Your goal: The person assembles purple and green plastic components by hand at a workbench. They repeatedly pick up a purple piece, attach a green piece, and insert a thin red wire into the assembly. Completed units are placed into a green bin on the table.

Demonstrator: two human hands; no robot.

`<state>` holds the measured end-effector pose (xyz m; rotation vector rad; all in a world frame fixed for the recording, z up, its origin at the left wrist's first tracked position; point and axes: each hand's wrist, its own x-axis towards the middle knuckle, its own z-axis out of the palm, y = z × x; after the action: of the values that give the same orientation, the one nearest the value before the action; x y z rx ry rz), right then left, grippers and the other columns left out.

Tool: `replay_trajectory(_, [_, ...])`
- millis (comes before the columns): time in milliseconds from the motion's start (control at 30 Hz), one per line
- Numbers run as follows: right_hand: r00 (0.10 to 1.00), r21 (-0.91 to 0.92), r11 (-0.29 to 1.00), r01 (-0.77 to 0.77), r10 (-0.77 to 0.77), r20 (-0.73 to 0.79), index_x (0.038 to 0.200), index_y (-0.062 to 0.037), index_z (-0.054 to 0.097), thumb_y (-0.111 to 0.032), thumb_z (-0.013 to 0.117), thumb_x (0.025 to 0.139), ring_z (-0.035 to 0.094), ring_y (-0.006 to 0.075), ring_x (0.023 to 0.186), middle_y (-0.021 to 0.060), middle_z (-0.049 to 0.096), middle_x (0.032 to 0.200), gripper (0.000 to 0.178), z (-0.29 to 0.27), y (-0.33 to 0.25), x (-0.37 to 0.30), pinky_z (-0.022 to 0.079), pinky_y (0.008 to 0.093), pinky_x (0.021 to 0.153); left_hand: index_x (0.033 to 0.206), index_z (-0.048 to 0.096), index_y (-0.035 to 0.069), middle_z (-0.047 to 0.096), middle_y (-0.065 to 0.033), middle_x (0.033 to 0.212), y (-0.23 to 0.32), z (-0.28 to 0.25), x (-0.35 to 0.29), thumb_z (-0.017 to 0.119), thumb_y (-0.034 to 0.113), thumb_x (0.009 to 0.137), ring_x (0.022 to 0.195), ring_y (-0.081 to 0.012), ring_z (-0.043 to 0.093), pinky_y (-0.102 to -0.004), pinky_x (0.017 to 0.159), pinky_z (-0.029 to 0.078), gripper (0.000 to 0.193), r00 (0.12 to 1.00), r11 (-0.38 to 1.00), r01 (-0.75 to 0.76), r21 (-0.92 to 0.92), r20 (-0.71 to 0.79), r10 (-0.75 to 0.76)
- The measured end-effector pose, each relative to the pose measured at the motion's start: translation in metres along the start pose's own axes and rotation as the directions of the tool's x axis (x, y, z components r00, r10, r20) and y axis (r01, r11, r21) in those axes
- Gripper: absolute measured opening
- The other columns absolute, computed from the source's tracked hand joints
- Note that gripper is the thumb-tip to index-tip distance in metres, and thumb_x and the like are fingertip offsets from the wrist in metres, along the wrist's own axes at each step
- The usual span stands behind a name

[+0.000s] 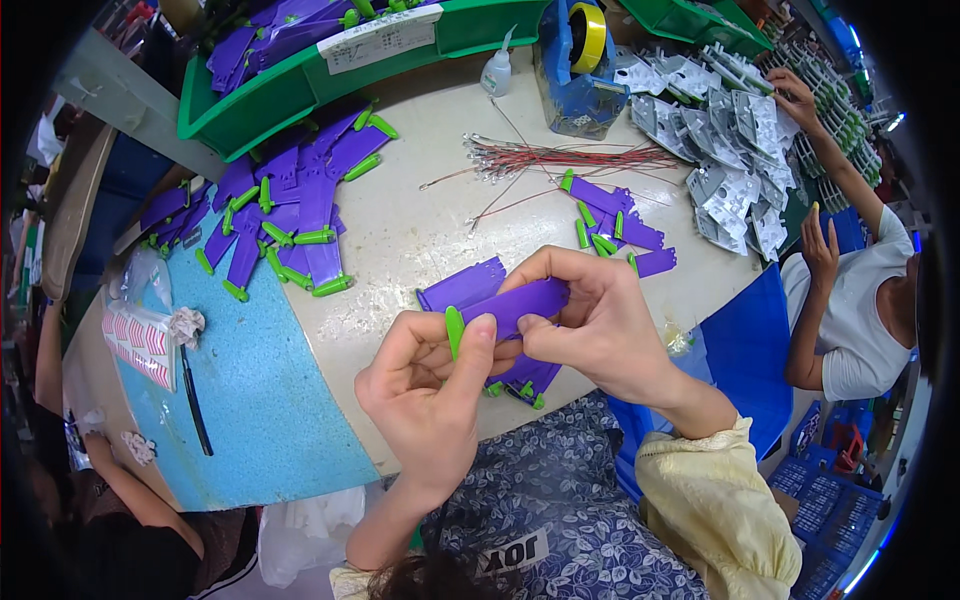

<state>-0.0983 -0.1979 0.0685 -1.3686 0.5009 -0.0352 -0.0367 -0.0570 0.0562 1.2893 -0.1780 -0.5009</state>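
Note:
A flat purple plastic piece with a bright green end (517,305) is held between both hands above the near edge of the table. My left hand (425,405) pinches it by the green end, thumb on top. At the other end my right hand (615,330) grips the purple part between thumb and fingers. Just behind and beneath the hands lie more purple pieces (462,286), partly hidden. A small group of purple and green pieces (625,225) lies beyond my right hand, next to a bundle of thin red wires (560,155).
A heap of purple pieces (290,205) lies left, below a green bin (225,125). A glue bottle (497,72) and blue tape dispenser (582,85) stand at the back. Grey plastic parts (725,140) are piled right, near a co-worker's hand (795,98). A black stick (197,405) lies on a blue mat (265,420).

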Motion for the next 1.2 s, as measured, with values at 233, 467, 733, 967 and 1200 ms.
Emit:
replay_trajectory(233, [0.999,-0.038,0.998,0.043,-0.042,0.029,0.106,0.0065,0.062,0.001,0.068,0.083,0.064,0.0082,0.085,0.0061,0.067,0.094,0.025,0.01,0.0,0.004,0.054,0.0229,0.072,0.089,0.056,-0.003,0.071,-0.0159,0.092,-0.006,-0.018,0.0,0.064,0.0,0.094,0.08,-0.0165,0.071,-0.0266,0.069,0.061,0.01,0.998,0.996,0.008,-0.085,0.055,-0.003])
replay_trajectory(467, [0.726,-0.329,0.649,0.686,-0.636,0.261,0.118,0.0027,0.059,-0.004,0.075,0.081,0.067,0.0237,0.097,0.0128,0.065,0.103,0.041,0.091,-0.01,0.103,0.053,0.0342,0.083,0.116,0.048,-0.004,0.067,-0.0231,0.111,-0.007,-0.119,-0.012,0.048,0.014,0.104,0.101,-0.0307,0.07,-0.0329,0.084,0.059,0.022,0.936,0.973,-0.04,-0.228,-0.349,-0.043])
replay_trajectory(733, [0.436,-0.67,-0.047,0.74,-0.725,0.533,0.105,-0.0005,0.064,-0.022,0.069,0.086,0.067,0.0363,0.09,0.0196,0.067,0.099,0.029,0.292,0.027,0.29,0.054,0.0464,0.073,0.131,0.045,-0.014,0.054,-0.0252,0.134,-0.033,-0.177,-0.037,0.043,0.012,0.105,0.126,-0.0371,0.055,-0.0402,0.107,0.047,0.037,0.859,0.884,-0.106,-0.455,-0.49,-0.15])
replay_trajectory(967, [0.349,-0.691,-0.458,0.56,-0.626,0.698,0.081,-0.0073,0.068,-0.016,0.065,0.075,0.071,0.0269,0.075,0.0139,0.069,0.082,0.011,0.344,0.023,0.333,0.054,0.0381,0.058,0.134,0.044,-0.014,0.052,-0.0244,0.136,-0.03,-0.19,-0.043,0.042,0.013,0.106,0.126,-0.0377,0.055,-0.0405,0.107,0.047,0.039,0.858,0.867,-0.136,-0.48,-0.495,-0.14])
replay_trajectory(1200, [-0.35,-0.061,-0.445,0.893,-0.775,0.527,0.088,-0.0025,0.054,-0.007,0.066,0.074,0.056,0.0257,0.07,0.0106,0.053,0.086,0.019,0.323,0.002,0.217,0.047,0.0394,0.055,0.134,0.044,-0.012,0.052,-0.0235,0.135,-0.043,-0.207,-0.042,0.036,0.018,0.109,0.13,-0.0379,0.051,-0.0464,0.113,0.042,0.041,0.867,0.792,-0.214,-0.571,-0.485,-0.116])
